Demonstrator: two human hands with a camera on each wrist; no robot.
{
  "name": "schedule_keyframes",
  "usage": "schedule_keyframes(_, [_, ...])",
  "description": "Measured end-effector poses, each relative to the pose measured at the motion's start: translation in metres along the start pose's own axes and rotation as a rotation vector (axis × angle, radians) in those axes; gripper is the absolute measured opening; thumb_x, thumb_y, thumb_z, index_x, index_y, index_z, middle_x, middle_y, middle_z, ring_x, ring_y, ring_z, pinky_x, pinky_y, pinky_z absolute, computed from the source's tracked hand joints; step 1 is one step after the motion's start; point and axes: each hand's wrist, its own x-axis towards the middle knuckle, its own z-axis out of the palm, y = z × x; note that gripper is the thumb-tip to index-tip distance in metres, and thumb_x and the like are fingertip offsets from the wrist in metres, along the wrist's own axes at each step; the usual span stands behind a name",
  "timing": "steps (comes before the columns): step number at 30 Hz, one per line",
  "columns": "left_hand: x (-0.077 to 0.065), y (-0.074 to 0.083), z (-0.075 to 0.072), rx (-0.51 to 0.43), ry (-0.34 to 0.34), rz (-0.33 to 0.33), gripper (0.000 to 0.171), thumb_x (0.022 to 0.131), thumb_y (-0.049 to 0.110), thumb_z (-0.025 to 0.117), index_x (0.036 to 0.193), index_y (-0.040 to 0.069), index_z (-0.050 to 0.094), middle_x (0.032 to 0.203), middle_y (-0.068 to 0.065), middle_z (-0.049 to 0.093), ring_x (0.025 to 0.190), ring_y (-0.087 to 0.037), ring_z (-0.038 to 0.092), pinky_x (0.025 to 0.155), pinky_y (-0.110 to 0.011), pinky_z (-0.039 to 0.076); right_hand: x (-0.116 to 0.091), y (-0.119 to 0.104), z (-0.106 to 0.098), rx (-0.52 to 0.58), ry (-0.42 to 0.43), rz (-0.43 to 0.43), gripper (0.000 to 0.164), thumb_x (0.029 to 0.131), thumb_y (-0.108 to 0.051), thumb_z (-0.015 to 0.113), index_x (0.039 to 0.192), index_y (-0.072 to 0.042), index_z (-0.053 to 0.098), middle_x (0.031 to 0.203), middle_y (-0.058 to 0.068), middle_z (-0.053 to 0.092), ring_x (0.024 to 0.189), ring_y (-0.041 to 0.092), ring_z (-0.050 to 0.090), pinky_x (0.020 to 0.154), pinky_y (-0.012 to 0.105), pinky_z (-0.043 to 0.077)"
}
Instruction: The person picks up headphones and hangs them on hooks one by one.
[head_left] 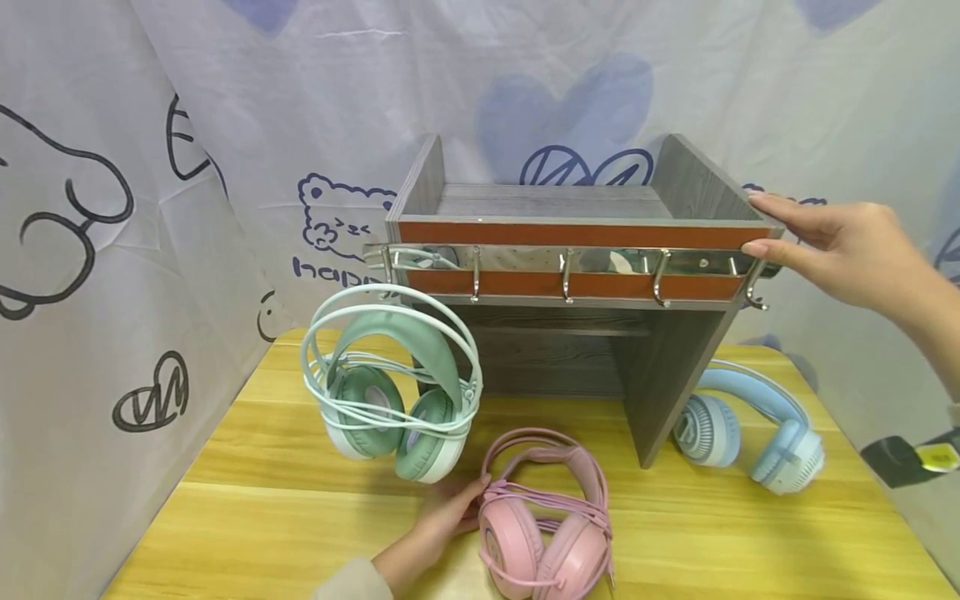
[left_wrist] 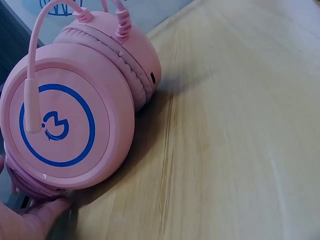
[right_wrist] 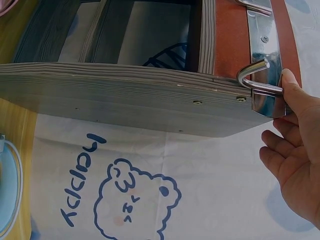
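A pink headset (head_left: 551,542) with its cable wound round it lies at the table's front, its blue-ringed ear cup (left_wrist: 60,122) facing the left wrist view. My left hand (head_left: 450,512) grips it by the wound cable on its left side; part of the fingers is hidden behind it. A grey wooden shelf (head_left: 667,358) stands behind, with a metal hook strip (head_left: 517,260) along its upper front. With thumb in front and fingers behind, my right hand (head_left: 847,250) holds the shelf's upper right corner beside the end hook (right_wrist: 250,75). Mint-green headphones (head_left: 431,350) hang from the leftmost hook.
Light-blue headphones (head_left: 787,450) lie on the wooden table (head_left: 247,483) to the right of the shelf. Several hooks on the strip carry nothing. A white patterned cloth (head_left: 225,250) hangs behind and at both sides of the table.
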Motion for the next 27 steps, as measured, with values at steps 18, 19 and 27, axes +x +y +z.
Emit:
schedule_keyframes(18, [0.01,0.0,0.008,0.003,0.052,-0.115,0.03,0.089,0.028,0.06,0.093,-0.001,0.057,0.063,0.006,0.057,0.054,-0.005,0.057,0.059,-0.024,0.059,0.0,0.0,0.0,0.013,0.01,-0.009,0.053,0.089,-0.027,0.061,0.137,-0.01,0.045,0.125,0.033,0.049,0.042,0.004,0.019,0.041,0.019,0.022])
schedule_keyframes(19, [0.01,0.001,0.009,0.007,0.052,-0.118,0.03,0.089,0.028,0.06,0.093,-0.002,0.057,0.063,0.006,0.057,0.054,-0.005,0.057,0.059,-0.024,0.059,0.0,0.0,0.0,0.015,0.011,-0.011,0.053,0.089,-0.027,0.061,0.137,-0.01,0.045,0.125,0.033,0.049,0.042,0.004,0.02,0.041,0.019,0.022])
schedule_keyframes(27, [0.01,0.007,0.012,0.029,0.049,-0.136,0.028,0.088,0.023,0.06,0.092,-0.004,0.059,0.064,0.005,0.057,0.053,-0.004,0.057,0.059,-0.023,0.059,-0.001,0.0,0.0,0.01,0.008,0.0,0.054,0.089,-0.029,0.062,0.137,-0.011,0.045,0.128,0.032,0.048,0.042,0.005,0.019,0.039,0.022,0.021])
